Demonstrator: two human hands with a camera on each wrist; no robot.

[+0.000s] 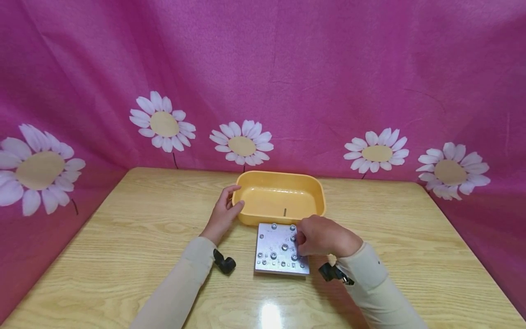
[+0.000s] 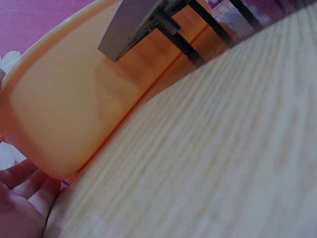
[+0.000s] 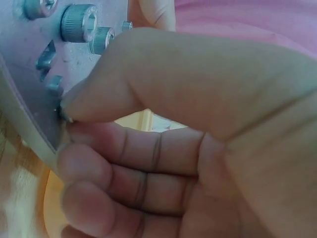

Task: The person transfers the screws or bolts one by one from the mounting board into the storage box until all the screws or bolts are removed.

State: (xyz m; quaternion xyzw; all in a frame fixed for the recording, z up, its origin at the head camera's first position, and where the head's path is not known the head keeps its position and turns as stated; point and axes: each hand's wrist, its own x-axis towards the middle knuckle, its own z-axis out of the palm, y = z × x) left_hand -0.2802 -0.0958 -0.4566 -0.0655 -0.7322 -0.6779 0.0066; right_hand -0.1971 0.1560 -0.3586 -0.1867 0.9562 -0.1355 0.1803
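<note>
A silver metal plate (image 1: 267, 240) bears several socket-head bolts (image 3: 79, 23), and stands on bolt shanks (image 2: 181, 42) that reach down beneath it. At the plate's right edge my right hand (image 1: 324, 235) pinches a small screw (image 3: 62, 114) between thumb and index finger; the fingertips mostly hide it. My left hand (image 1: 223, 214) holds the left end of a yellow plastic tub (image 1: 320, 201), its thumb by the front rim and its fingers along the outer side. Inside the tub lies one thin dark screw (image 1: 285, 212).
The tub sits directly behind the plate on a wood-grain table (image 1: 144, 228). A pink curtain with white daisies (image 1: 241, 145) hangs behind and at both sides. Black wrist mounts (image 1: 224, 263) stick out from both cuffs.
</note>
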